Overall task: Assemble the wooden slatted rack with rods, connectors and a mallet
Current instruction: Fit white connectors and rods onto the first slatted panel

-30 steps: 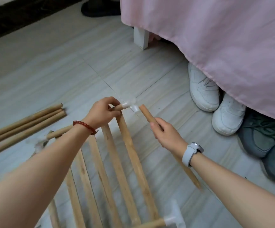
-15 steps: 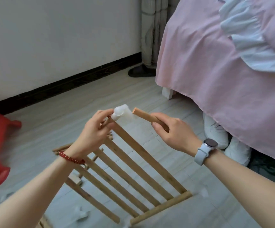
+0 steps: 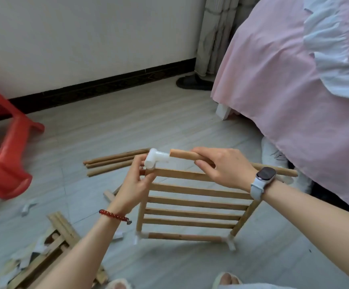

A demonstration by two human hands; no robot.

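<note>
Item: rack (image 3: 194,207), standing on edge on the floor, centre. Left hand (image 3: 136,184) is pinching the connector (image 3: 155,160) at its 11 o'clock corner, steadying the socket. Right hand (image 3: 221,166) is gripping the rod (image 3: 182,154), apparently lining it up for entry.

A plain white wall (image 3: 85,34) ran across the back, edged at the bottom by a dark skirting board (image 3: 111,85). The floor (image 3: 127,126) was pale grey tile with a wood-grain streak, evenly lit by soft daylight. A pale curtain (image 3: 217,32) hung in the corner, with a dark slipper (image 3: 192,82) at its foot. A bed draped in a pink sheet (image 3: 284,90) filled the right side, one white bed leg (image 3: 223,111) showing beneath. A red plastic stool (image 3: 6,155) lay tipped at the left.
</note>
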